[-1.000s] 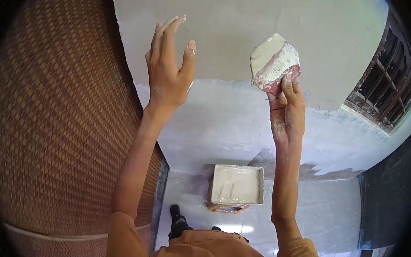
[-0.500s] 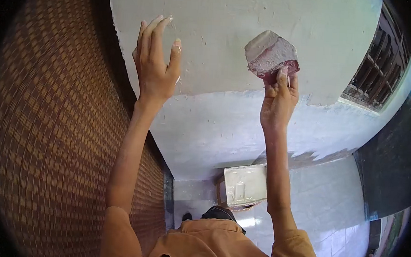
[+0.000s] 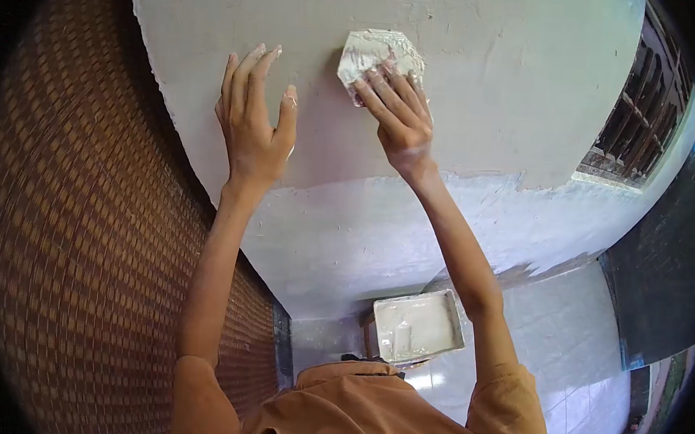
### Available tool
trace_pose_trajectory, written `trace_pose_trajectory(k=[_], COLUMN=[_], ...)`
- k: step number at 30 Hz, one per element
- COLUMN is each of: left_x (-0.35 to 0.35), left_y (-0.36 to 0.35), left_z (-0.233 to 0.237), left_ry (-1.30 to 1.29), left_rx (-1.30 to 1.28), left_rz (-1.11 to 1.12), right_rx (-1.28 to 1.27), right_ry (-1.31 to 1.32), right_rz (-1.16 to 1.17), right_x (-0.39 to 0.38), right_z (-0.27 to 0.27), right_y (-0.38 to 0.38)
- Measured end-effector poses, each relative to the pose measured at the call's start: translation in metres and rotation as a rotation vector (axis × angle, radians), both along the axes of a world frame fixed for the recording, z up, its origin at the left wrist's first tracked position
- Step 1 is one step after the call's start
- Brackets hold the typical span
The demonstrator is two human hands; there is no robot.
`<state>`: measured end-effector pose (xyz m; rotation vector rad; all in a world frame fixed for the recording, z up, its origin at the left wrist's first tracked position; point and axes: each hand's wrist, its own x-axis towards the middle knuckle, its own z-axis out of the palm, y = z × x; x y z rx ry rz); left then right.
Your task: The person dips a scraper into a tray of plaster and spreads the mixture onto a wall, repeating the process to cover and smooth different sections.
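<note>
My right hand (image 3: 401, 118) grips a flat putty scraper (image 3: 380, 47) with cut-off corners, its upward face smeared with wet white putty. Fingers lie across that face, the thumb is hidden behind, and the plate is held close against the wall (image 3: 484, 66). My left hand (image 3: 251, 127) holds nothing; its fingers are spread near the wall's left part, with white smears on the tips and thumb. Damp grey-beige coating covers the upper wall, while a paler bluish-white area lies below a ragged line.
A rectangular tub (image 3: 461, 335) of white putty stands low on a support by the wall. Woven matting (image 3: 108, 226) runs along the left. A barred window (image 3: 633, 107) is at the right, with a dark panel (image 3: 663, 268) below it. Glossy tiles (image 3: 547, 333) cover the floor.
My right hand has moved left and up with the scraper, turning over so its putty-covered face and the back of my hand show. My left hand has shifted slightly down and left.
</note>
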<state>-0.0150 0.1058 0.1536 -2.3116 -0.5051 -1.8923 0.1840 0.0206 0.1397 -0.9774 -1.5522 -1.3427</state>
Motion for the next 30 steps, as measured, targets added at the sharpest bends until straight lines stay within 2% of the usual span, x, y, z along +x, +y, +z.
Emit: trace_pose_trajectory(k=[3,7,10,15,17,19,21,22,23,26,28,30], left_x=[0.007,0.010,0.015,0.015,0.014,0.014,0.015,0.015,0.017,0.023,0.022,0.019], left_y=[0.002,0.003,0.010,0.011,0.012,0.015,0.017,0.017,0.017,0.021,0.026,0.030], left_z=[-0.003,-0.004,-0.008,-0.011,-0.012,-0.009,-0.009,-0.009,-0.007,0.000,0.003,0.005], left_ry=[0.013,0.037,0.015,0.056,0.057,0.057,0.045,0.049,0.047,0.031,0.014,-0.001], left_rx=[0.008,0.009,0.003,0.002,0.011,0.019,0.045,0.043,0.051,0.084,0.111,0.105], left_rz=[0.016,0.078,0.044,0.110,0.116,0.123,0.141,0.139,0.132,0.125,0.130,0.159], right_rx=[-0.083,-0.163,-0.263,-0.444,-0.370,-0.022,0.057,0.082,0.119,0.043,0.015,0.202], right_ry=[0.014,0.067,0.097,0.082,0.043,0.143,0.460,0.597,0.684,0.786,0.926,0.924], right_rz=[-0.075,-0.052,-0.056,-0.081,-0.059,0.152,0.159,0.253,0.473,0.513,0.445,0.524], right_x=[0.009,0.014,0.012,0.009,0.003,0.001,-0.005,-0.005,-0.001,0.007,0.021,0.029], right_z=[-0.005,-0.011,-0.021,-0.053,-0.040,-0.026,-0.002,0.012,0.024,0.046,0.049,0.055], right_y=[0.009,0.015,0.003,-0.024,-0.041,-0.044,-0.048,-0.040,-0.029,-0.018,-0.016,-0.025])
